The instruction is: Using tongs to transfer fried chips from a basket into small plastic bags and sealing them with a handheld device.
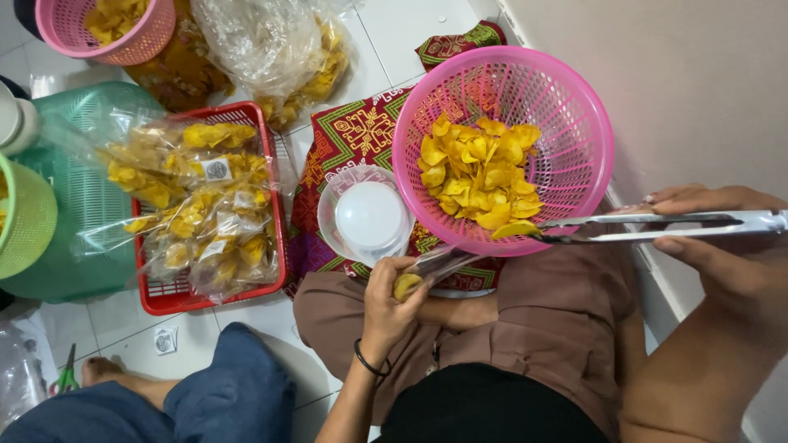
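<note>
A pink plastic basket holds a heap of yellow chips at the upper middle. My right hand grips metal tongs whose tips pinch a single chip at the basket's near rim. My left hand holds a clear plastic bag with a chip or two inside, just below the basket. I sit cross-legged in brown trousers.
A clear container with a white lid rests on a patterned red cloth. A red tray holds several packed chip bags. Green baskets stand at the left, another pink basket at top, scissors below left. Another person's leg lies nearby.
</note>
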